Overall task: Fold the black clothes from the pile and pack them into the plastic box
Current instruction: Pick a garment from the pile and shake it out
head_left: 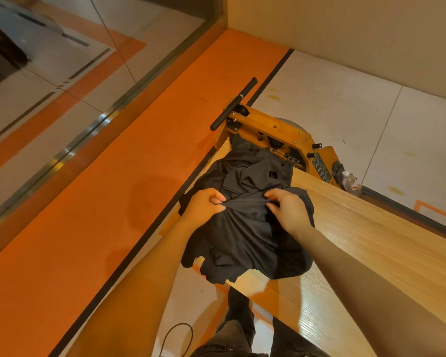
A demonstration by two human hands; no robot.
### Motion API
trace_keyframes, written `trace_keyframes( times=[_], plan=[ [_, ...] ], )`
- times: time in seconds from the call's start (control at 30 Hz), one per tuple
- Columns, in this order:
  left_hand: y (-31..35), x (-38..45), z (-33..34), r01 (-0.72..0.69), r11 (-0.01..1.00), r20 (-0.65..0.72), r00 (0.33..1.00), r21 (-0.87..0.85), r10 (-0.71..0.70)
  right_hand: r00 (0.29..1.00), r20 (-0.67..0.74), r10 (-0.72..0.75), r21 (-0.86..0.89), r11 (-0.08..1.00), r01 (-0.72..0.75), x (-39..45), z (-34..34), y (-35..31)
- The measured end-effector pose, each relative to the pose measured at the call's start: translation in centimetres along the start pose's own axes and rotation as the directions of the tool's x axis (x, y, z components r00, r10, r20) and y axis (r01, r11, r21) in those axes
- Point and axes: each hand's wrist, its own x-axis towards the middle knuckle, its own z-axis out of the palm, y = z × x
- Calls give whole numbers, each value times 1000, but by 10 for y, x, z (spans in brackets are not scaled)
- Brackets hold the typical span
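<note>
Pinching one stretched fold of the black garment (242, 235), the left hand (204, 206) and right hand (289, 210) hold it between curled fingers. It hangs crumpled over the near edge of the wooden table (371, 240). The pile of black clothes (250, 171) lies behind, at the table's far corner; bare tabletop stretches to the right.

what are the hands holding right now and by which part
Both the left hand and right hand pinch one black garment along a bunched upper edge, above the pile.
</note>
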Motion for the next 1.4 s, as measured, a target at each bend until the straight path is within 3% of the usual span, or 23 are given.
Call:
trace_keyframes(
  times=[0.23, 0.57, 0.73, 0.87, 1.03, 1.17, 1.4],
  plan=[
    [-10, -8, -7, 23, 999, 131, 991, 30, -27, 986, 19, 166, 361, 919, -161, 8, -21, 8],
    [0, -14, -15, 69, 996, 141, 988, -64, -59, 973, 85, 215, 552, 803, -226, 2, -57, 23],
    [7, -12, -15, 49, 955, 82, 996, -294, -26, 950, 30, 311, 597, 757, -266, -1, -70, 28],
    [18, -8, -8, 31, 932, -23, 999, -361, -42, 964, -31, 265, 515, 830, -212, 0, -60, 19],
    [23, -7, 1, 1, 962, -72, 997, -274, -21, 987, -35, 159, 438, 890, -128, 2, -31, -8],
    [22, -9, 8, -30, 979, -97, 995, -200, 11, 1000, -7, 21, 272, 962, -18, -1, -10, -35],
    [20, -17, 12, -66, 977, -158, 987, -205, 33, 987, 53, -154, 208, 968, 140, 7, 5, -63]
  ],
)
